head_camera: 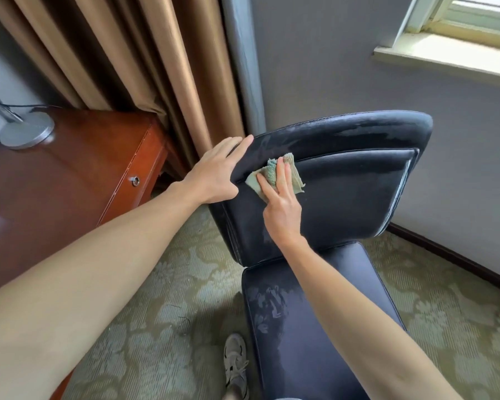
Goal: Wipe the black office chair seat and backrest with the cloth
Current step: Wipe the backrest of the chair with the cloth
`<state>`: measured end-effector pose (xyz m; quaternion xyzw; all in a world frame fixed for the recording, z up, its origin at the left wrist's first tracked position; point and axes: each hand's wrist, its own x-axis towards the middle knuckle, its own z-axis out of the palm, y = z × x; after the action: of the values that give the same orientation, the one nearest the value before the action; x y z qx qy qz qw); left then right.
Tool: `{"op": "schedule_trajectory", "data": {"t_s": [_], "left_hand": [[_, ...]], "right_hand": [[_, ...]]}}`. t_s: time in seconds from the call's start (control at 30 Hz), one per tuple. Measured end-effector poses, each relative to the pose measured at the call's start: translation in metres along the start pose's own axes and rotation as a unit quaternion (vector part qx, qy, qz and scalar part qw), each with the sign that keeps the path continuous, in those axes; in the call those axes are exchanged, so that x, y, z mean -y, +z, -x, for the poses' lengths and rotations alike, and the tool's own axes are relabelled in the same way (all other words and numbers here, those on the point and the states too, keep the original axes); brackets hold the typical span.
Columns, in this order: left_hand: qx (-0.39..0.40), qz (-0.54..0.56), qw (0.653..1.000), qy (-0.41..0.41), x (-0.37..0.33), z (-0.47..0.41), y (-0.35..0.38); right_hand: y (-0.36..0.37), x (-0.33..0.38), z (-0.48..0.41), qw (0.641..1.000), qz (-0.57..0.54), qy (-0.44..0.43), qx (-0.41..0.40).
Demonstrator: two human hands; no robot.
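The black leather office chair stands in front of me, its backrest (352,192) tilted and its seat (309,321) below, both showing damp streaks. A small green cloth (293,173) lies flat against the upper left of the backrest. My right hand (280,203) presses it there with straight fingers. My left hand (217,171) rests on the backrest's left edge, fingers extended along the rim and thumb on the front face.
A reddish wooden desk (70,180) with a lamp base (26,134) stands to the left, close to the chair. Brown curtains (133,67) hang behind. A grey wall and a window sill (445,59) are to the right. Patterned carpet (168,313) and my shoe (236,365) lie below.
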<state>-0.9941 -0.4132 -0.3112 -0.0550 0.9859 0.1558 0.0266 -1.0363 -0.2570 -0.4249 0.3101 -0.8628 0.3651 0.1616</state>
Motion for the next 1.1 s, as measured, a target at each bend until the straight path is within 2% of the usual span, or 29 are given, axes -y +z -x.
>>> {"op": "schedule_trajectory", "data": {"t_s": [0.1, 0.2, 0.37, 0.5, 0.57, 0.7, 0.8, 0.9, 1.0, 1.1], "left_hand": [[-0.030, -0.043, 0.999, -0.011, -0.003, -0.001, 0.010], [-0.080, -0.107, 0.991, -0.028, -0.016, -0.004, 0.022], [-0.111, -0.154, 0.980, -0.066, -0.033, -0.013, 0.035], [-0.123, -0.171, 0.977, -0.035, -0.051, -0.024, 0.038], [-0.115, -0.163, 0.980, -0.003, -0.064, -0.037, 0.034], [-0.113, -0.137, 0.981, 0.084, -0.108, -0.078, 0.029], [-0.105, -0.107, 0.987, 0.065, -0.133, -0.101, 0.034], [-0.121, -0.133, 0.982, 0.053, -0.132, -0.105, 0.046], [-0.176, -0.152, 0.971, 0.052, -0.131, -0.106, 0.057], [-0.182, -0.185, 0.965, 0.030, -0.138, -0.107, 0.062]], "right_hand": [[-0.015, -0.022, -0.004, 0.999, 0.028, -0.025, -0.004], [-0.028, -0.036, -0.009, 0.999, 0.050, -0.008, -0.003], [-0.059, -0.079, -0.024, 0.993, 0.053, 0.099, -0.027], [-0.071, -0.098, -0.033, 0.980, 0.031, 0.185, -0.072], [-0.062, -0.090, -0.032, 0.981, 0.024, 0.171, -0.088], [-0.041, -0.082, -0.020, 0.995, -0.004, 0.079, -0.066], [-0.047, -0.099, -0.016, 0.998, -0.014, 0.039, -0.051], [-0.063, -0.127, -0.019, 0.998, 0.013, 0.020, -0.056], [-0.081, -0.150, -0.028, 0.992, 0.018, 0.078, -0.095], [-0.095, -0.164, -0.036, 0.973, -0.014, 0.174, -0.150]]}}
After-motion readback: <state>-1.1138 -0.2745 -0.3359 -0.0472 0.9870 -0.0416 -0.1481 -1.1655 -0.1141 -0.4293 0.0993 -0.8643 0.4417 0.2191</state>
